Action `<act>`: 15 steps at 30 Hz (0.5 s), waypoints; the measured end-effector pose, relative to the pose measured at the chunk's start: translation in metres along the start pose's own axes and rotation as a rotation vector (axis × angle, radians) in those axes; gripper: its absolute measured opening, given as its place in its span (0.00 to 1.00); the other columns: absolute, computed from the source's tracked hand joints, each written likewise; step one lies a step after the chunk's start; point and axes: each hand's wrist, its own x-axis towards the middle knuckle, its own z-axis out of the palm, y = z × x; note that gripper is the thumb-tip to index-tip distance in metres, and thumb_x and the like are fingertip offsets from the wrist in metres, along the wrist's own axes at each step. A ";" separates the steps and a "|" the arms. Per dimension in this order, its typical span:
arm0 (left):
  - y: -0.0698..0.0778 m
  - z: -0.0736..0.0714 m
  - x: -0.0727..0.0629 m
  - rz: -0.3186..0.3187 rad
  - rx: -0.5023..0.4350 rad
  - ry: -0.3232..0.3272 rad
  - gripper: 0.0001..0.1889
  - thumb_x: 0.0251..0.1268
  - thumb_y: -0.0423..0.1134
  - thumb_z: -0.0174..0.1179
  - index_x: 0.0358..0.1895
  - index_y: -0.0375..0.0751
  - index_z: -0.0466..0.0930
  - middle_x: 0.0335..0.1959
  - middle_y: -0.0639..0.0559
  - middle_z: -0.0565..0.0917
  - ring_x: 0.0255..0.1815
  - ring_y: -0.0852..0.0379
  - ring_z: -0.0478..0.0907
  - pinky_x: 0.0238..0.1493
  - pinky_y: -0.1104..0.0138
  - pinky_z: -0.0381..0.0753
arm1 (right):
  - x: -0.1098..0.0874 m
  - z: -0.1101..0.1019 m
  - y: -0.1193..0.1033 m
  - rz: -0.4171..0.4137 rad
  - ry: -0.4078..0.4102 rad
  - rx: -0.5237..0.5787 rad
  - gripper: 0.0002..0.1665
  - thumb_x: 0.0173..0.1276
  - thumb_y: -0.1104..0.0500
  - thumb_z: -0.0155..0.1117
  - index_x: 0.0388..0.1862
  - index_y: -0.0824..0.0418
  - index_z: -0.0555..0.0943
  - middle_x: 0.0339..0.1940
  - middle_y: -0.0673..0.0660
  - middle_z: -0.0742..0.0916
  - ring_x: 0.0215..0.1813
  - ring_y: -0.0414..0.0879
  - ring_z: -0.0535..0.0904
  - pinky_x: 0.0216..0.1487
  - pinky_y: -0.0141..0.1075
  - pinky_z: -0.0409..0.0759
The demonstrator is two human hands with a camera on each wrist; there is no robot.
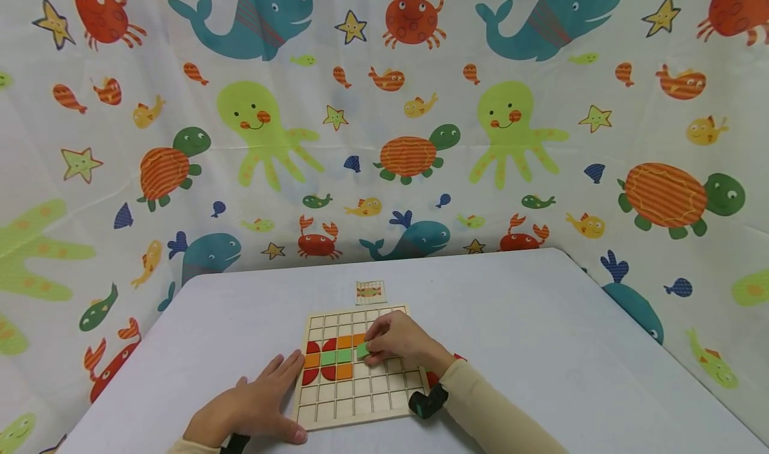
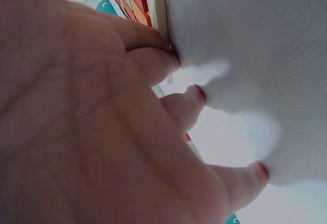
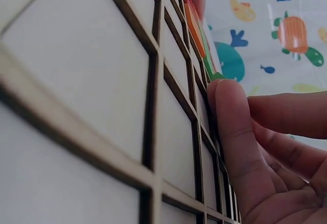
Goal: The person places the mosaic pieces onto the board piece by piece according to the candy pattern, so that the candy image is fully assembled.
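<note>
A wooden grid board (image 1: 336,422) lies on the white table. Red rounded tiles (image 1: 310,376), orange tiles (image 1: 344,372) and green square tiles (image 1: 328,358) fill part of its left side. Over the row of green ones, my right hand (image 1: 404,339) pinches another green tile (image 1: 362,352) between thumb and fingers; in the right wrist view, only a sliver of green shows past the fingertips (image 3: 230,89). My left hand (image 1: 255,400) rests with fingers spread on the table, its fingertips touching the board's left edge, as the left wrist view (image 2: 102,112) also shows.
A small picture card (image 1: 370,292) with a coloured grid pattern lies behind the board. Red pieces (image 1: 432,378) show at the board's right edge, partly hidden by the right forearm. A curtain (image 1: 348,127) printed with sea animals hangs behind the table.
</note>
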 end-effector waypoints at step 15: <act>0.000 0.001 0.002 -0.008 0.009 0.009 0.70 0.35 0.64 0.86 0.85 0.41 0.60 0.86 0.38 0.57 0.86 0.28 0.44 0.65 0.15 0.40 | 0.003 0.003 -0.001 -0.001 -0.034 0.046 0.02 0.71 0.71 0.72 0.41 0.70 0.86 0.30 0.60 0.87 0.26 0.46 0.88 0.34 0.35 0.89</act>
